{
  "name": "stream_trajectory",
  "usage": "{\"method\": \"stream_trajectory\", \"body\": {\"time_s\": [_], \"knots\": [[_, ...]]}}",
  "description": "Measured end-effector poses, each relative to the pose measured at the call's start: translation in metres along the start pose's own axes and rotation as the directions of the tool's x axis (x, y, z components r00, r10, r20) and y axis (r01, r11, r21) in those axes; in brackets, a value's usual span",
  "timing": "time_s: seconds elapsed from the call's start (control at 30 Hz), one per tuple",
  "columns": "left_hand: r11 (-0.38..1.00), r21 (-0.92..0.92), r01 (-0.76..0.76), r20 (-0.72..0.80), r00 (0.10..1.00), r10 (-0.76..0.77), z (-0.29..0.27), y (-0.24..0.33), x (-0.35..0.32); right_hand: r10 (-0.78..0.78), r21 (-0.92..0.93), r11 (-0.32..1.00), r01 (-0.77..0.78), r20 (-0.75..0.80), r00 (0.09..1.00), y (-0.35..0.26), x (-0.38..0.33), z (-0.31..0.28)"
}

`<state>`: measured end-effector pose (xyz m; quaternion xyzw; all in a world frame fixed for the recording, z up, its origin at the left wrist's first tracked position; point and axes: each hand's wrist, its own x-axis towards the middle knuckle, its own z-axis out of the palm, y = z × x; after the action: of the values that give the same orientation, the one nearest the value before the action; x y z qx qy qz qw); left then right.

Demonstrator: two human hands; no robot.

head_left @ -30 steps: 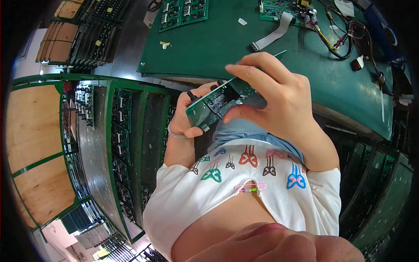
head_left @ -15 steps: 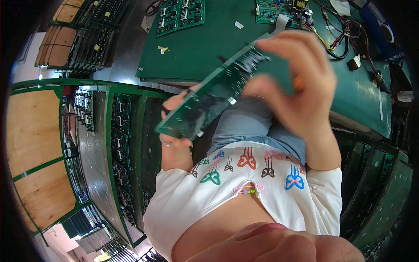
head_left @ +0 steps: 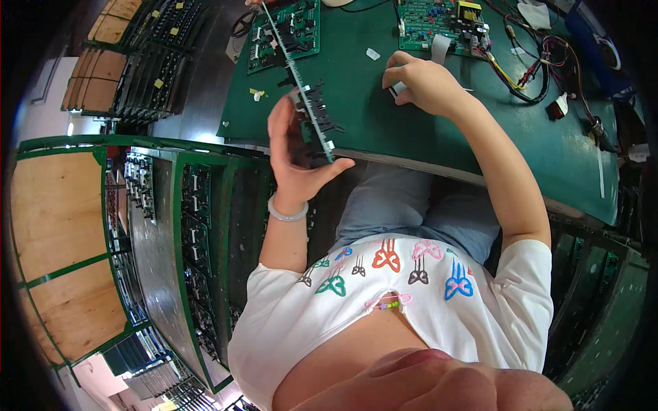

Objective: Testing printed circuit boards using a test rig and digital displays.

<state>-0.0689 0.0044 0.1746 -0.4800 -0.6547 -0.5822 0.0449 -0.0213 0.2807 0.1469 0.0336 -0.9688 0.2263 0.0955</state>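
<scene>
The left hand [head_left: 296,159] pinches a thin green circuit board [head_left: 301,89] standing on its edge. The right hand [head_left: 419,82] rests curled on the green worktop [head_left: 425,137]; its grip I cannot tell.

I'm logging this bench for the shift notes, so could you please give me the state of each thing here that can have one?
Left hand: closed on the circuit board, holding it up.
Circuit board: held edge-on, tilted, above the green mat's edge.
Right hand: resting on the green mat, fingers curled on a small white part; grip unclear.
Second board: lying flat on the mat.
Wired board: flat, cables attached.
Bracelet: on the left wrist.
</scene>
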Motion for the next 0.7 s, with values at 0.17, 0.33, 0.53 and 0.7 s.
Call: {"method": "stream_trajectory", "body": {"time_s": [0.17, 0.33, 0.53, 0.7], "knots": [[0.99, 0.083, -0.11, 0.045, 0.993, 0.106, 0.027, -0.028, 0.017, -0.035, 0.473, 0.881, 0.023, 0.016, 0.999, 0.006, -0.004, -0.022], [0.933, 0.177, -0.313, 0.122, 0.948, 0.295, 0.054, -0.035, 0.04, -0.143, 0.861, 0.467, 0.2, -0.15, 0.978, 0.009, -0.021, -0.046], [0.912, 0.193, -0.361, 0.204, 0.924, 0.323, 0.08, -0.03, 0.045, -0.133, 0.917, 0.291, 0.272, -0.243, 0.961, 0.016, -0.025, -0.049], [0.905, 0.19, -0.38, 0.196, 0.918, 0.345, 0.086, -0.028, 0.045, -0.145, 0.931, 0.288, 0.226, -0.191, 0.971, 0.017, -0.028, -0.049]]}}
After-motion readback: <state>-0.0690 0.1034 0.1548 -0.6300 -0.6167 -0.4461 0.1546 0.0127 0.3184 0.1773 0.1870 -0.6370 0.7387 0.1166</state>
